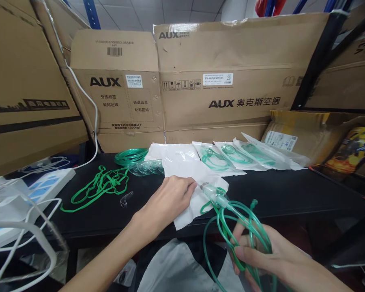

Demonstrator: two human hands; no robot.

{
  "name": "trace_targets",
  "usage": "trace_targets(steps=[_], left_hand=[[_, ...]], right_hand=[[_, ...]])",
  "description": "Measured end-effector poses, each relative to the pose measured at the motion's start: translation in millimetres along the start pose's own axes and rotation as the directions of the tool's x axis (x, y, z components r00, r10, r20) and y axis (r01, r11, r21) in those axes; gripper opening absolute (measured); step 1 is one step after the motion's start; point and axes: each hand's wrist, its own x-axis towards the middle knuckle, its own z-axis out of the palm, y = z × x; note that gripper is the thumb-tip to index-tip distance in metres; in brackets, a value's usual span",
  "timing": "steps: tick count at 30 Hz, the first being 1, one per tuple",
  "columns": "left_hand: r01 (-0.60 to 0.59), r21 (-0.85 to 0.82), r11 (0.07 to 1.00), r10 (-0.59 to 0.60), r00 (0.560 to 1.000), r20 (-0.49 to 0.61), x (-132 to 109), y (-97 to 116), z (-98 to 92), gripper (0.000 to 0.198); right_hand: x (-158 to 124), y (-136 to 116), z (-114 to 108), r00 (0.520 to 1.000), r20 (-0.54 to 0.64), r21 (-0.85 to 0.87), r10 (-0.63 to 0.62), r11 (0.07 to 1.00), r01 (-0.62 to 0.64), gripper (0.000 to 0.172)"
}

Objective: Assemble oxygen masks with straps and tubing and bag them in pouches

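My left hand (174,194) pinches the edge of a white pouch (182,160) near the middle of the black table. In my right hand (255,247), at the lower right, is a coil of green tubing (258,227). A clear mask (213,194) at the tubing's end lies against the pouch's right part. Behind and left of the pouch, several clear masks (146,167) are stacked in a row beside a coil of darker green tubing (130,156). Green elastic straps (106,184) lie tangled at the left, with small clear pieces (126,199) near them.
Several filled pouches (215,158) lie along the back right. Cardboard boxes (231,89) wall the back. A white power strip (48,186) with cables is at the left, and a yellow-black package (353,150) at the right. The table's front edge runs below my hands.
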Motion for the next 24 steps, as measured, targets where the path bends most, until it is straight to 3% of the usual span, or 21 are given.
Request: trace_targets(steps=[6,12,20,24], left_hand=[[-0.04,-0.053,0.998,0.038,0.998,-0.053,-2.6,2.8,2.7,0.039],[-0.094,0.013,0.995,0.095,0.995,-0.04,-6.5,6.8,6.4,0.039],[-0.18,-0.087,0.98,0.18,0.984,-0.003,-11.0,6.3,7.1,0.04],[-0.182,-0.167,0.969,0.181,0.983,-0.026,-11.7,8.7,4.6,0.04]], right_hand=[[-5.3,-0.7,-4.3,0.993,-0.066,-0.025,0.101,0.994,-0.103,0.043],[-8.5,-17.2,-4.0,0.977,-0.079,0.113,0.2,0.975,-0.191,0.034],[-3.1,-41.8,-13.3,0.988,0.098,0.317,0.123,0.937,-0.148,0.023],[10.1,-33.8,-10.6,0.991,0.121,0.266,0.055,0.96,-0.085,0.023]])
